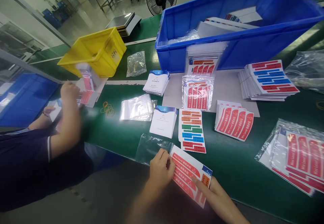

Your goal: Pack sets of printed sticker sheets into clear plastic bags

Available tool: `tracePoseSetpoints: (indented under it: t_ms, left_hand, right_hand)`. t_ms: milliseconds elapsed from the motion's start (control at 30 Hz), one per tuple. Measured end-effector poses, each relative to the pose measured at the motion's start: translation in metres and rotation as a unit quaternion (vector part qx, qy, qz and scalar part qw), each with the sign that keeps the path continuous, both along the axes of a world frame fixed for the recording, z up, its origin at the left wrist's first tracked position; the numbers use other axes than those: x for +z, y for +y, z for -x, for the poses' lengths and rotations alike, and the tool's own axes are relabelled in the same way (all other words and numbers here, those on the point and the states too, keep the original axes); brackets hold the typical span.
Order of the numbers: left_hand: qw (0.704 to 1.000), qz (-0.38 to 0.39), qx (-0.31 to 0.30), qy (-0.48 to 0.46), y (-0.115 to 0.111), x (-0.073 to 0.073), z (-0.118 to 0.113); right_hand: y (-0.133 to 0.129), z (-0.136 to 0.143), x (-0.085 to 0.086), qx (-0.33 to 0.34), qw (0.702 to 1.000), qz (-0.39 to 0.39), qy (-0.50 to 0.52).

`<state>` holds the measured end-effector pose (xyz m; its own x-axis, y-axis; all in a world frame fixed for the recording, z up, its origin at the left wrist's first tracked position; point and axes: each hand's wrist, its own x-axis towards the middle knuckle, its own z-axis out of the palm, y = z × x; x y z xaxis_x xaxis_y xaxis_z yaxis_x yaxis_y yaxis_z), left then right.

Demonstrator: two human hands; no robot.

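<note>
Green worktop [108, 134] stretched across; blue bin [253, 47] at 1 o'clock, co-worker [37, 163] at 8. Red sheets [186, 170] sat at 5 o'clock in right hand [215, 195], fingers clasping them; left hand [160, 170], fingers pinching bag [150, 149] at 6.

The bag [149, 148] is glossy plastic, labels [182, 169] paper.

Sheet [186, 174] I hold: "Max Level" on top red strip [184, 162], Chinese words after it. Loose red sheets [235, 121]: "Max Level" and "Min Level", Chinese too. Booklet [163, 122] near me: words too small to read.
</note>
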<state>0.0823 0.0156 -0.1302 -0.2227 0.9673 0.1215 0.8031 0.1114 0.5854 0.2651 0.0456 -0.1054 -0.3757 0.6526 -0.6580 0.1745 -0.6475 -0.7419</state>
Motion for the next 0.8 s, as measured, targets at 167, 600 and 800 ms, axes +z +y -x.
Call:
tracePoseSetpoints:
  t_ms: [167, 600, 800]
  left_hand:
    - [1.000, -0.001, -0.025, 0.011, 0.002, 0.002, 0.002]
    - [0.994, -0.026, -0.093, 0.046, 0.006, 0.012, 0.014]
    - [0.990, -0.030, -0.127, 0.056, 0.005, 0.012, 0.018]
  right_hand:
    - [-0.004, -0.008, -0.012, -0.024, 0.999, 0.025, -0.010]
    - [0.004, -0.011, -0.018, -0.013, 0.998, 0.058, 0.014]
    - [0.004, -0.008, -0.020, -0.020, 0.998, 0.052, 0.037]
